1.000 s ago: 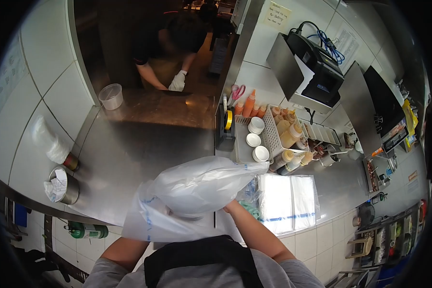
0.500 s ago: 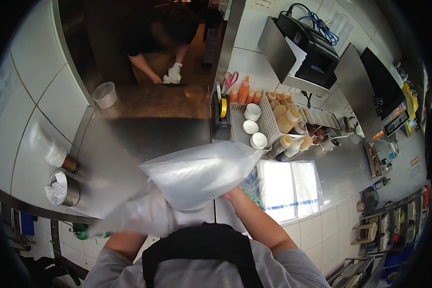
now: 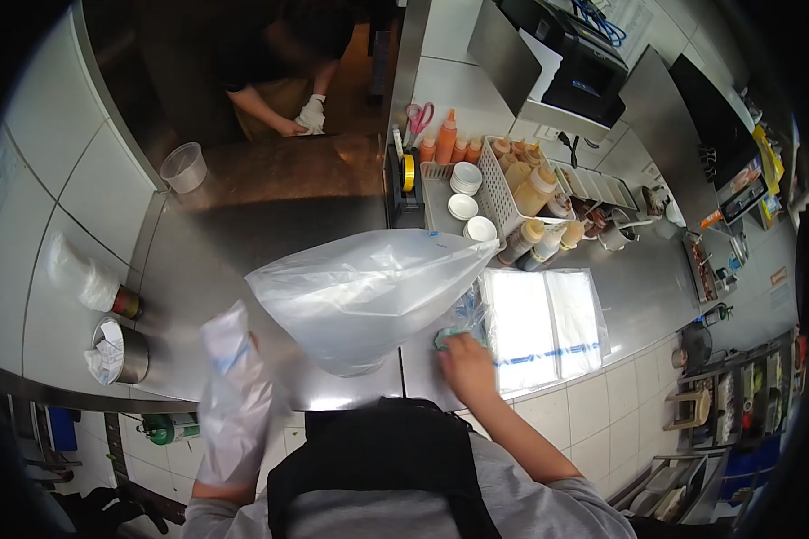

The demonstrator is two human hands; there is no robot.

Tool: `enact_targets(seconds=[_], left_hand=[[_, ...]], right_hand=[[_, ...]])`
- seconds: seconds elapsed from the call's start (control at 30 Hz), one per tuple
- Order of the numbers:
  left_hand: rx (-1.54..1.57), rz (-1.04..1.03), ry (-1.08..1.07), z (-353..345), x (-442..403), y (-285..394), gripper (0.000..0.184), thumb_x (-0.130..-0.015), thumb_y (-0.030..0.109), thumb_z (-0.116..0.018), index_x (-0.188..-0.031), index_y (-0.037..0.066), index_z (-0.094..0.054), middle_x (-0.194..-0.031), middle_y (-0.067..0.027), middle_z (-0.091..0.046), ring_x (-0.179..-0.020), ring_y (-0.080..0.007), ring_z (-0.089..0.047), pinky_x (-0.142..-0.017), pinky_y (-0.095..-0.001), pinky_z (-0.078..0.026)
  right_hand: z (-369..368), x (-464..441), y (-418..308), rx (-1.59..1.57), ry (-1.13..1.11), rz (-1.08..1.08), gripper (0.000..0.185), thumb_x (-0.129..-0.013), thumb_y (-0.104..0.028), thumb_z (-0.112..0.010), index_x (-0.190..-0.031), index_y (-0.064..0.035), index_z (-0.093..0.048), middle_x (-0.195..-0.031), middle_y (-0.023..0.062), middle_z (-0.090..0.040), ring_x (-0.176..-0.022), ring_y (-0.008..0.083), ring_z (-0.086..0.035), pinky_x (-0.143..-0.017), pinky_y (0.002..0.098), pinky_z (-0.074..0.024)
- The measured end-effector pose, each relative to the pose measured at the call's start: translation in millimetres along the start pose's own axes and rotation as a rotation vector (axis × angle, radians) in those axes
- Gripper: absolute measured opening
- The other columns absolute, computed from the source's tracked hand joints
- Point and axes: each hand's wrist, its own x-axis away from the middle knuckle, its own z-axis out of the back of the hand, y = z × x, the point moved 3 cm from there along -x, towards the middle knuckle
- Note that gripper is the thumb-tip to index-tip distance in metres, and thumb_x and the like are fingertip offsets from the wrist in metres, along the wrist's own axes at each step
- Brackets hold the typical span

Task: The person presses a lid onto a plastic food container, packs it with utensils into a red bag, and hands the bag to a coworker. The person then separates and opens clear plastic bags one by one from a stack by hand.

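Note:
My left hand (image 3: 235, 346) is inside a thin whitish plastic bag (image 3: 232, 404) that covers it down the forearm, so its fingers are hidden. A large translucent plastic bag (image 3: 360, 301) lies puffed up on the steel counter (image 3: 198, 234), to the right of that hand and apart from it. My right hand (image 3: 467, 366), fingers curled, is at a crumpled green piece (image 3: 454, 338) by the counter's front edge; its material is unclear. Beside it is crinkled bluish clear plastic (image 3: 469, 310). Flat white plastic bags (image 3: 535, 319) with a blue stripe lie to the right.
Squeeze bottles (image 3: 535, 189) fill a white basket (image 3: 499, 193) near small white cups (image 3: 465, 177). A yellow tape roll (image 3: 408, 173) and a clear tub (image 3: 184, 168) stand further back. A metal can (image 3: 128, 350) is at left. Another person (image 3: 279, 90) stands beyond the counter.
My right hand has left the large bag and come to the green piece. My bag-covered left hand has moved away from the large bag, now standing upright. The view has tilted slightly down.

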Motion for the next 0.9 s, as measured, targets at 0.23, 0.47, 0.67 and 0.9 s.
enact_targets(seconds=[0.23, 0.47, 0.67, 0.9], left_hand=[[-0.806, -1.065, -1.075, -86, 18, 148, 0.034, -0.080, 0.019, -0.060, -0.113, 0.014, -0.062, -0.095, -0.0045, -0.062, -0.072, -0.0182, -0.061, -0.064, -0.0328, -0.049], [-0.783, -1.063, -1.052, -157, 31, 199, 0.058, -0.074, 0.028, -0.067, -0.129, 0.013, -0.056, -0.105, -0.0040, -0.061, -0.076, -0.0192, -0.059, -0.067, -0.0345, -0.046], [-0.729, -1.219, -0.799, -172, 26, 156, 0.054, -0.074, 0.028, -0.069, -0.125, 0.014, -0.058, -0.077, 0.0022, -0.060, -0.058, -0.0160, -0.056, -0.053, -0.0280, -0.041], [-0.619, -1.129, -0.735, -163, 8, 167, 0.042, -0.072, 0.019, -0.068, -0.113, 0.013, -0.060, -0.074, 0.0015, -0.057, -0.060, -0.0161, -0.058, -0.054, -0.0283, -0.044]], right_hand=[[1, 29, 48, 0.328, -0.065, -0.127, 0.028, -0.079, -0.014, -0.067, -0.107, -0.0094, -0.062, -0.096, 0.0101, -0.057, -0.089, 0.0298, -0.057, -0.074, 0.0400, -0.0479], [136, 2, -72, -1.137, -0.125, 0.150, 0.040, -0.078, -0.019, -0.079, -0.110, -0.0047, -0.060, -0.104, 0.0087, -0.063, -0.084, 0.0215, -0.058, -0.072, 0.0327, -0.0480], [123, -6, -61, -1.132, -0.076, 0.014, 0.032, -0.083, -0.008, -0.071, -0.113, -0.0033, -0.061, -0.101, 0.0058, -0.065, -0.085, 0.0169, -0.059, -0.076, 0.0270, -0.0463], [135, -24, -59, -1.147, -0.068, 0.142, 0.025, -0.085, -0.005, -0.069, -0.109, -0.0019, -0.063, -0.097, 0.0031, -0.064, -0.085, 0.0118, -0.058, -0.077, 0.0250, -0.0461]])
